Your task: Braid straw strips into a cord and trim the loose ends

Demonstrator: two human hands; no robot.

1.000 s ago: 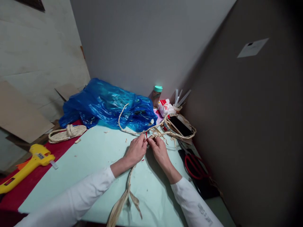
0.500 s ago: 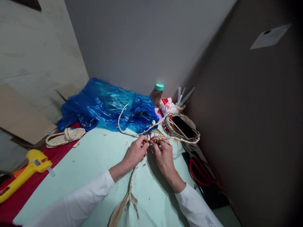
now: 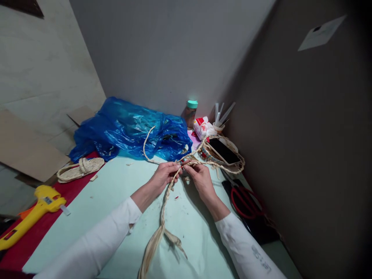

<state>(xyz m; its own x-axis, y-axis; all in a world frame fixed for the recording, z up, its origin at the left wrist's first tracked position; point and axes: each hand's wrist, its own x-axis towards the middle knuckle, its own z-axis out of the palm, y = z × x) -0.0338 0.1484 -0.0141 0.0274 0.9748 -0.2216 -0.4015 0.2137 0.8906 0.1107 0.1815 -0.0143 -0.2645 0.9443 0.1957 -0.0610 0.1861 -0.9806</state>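
Note:
My left hand (image 3: 163, 176) and my right hand (image 3: 199, 177) meet fingertip to fingertip over a pale green table (image 3: 116, 201). Both are closed in a pinch on a braided straw cord (image 3: 164, 205). A small red bit shows between the fingertips. The braid runs from my hands toward me and ends in loose flat strips at the near edge. Further cord loops away from my hands over a blue plastic bag (image 3: 130, 130) and round a phone (image 3: 224, 151) at the right.
A yellow glue gun (image 3: 31, 213) lies on a red cloth at the left, behind it a coiled straw piece (image 3: 80, 168). Red-handled scissors (image 3: 244, 201) lie at the right by a dark wall. A teal-capped jar (image 3: 190, 112), a packet and glue sticks stand at the back.
The braid's near end has swung rightward and more of the plait shows below my left hand. Both hands stay pinched together, shifted slightly up.

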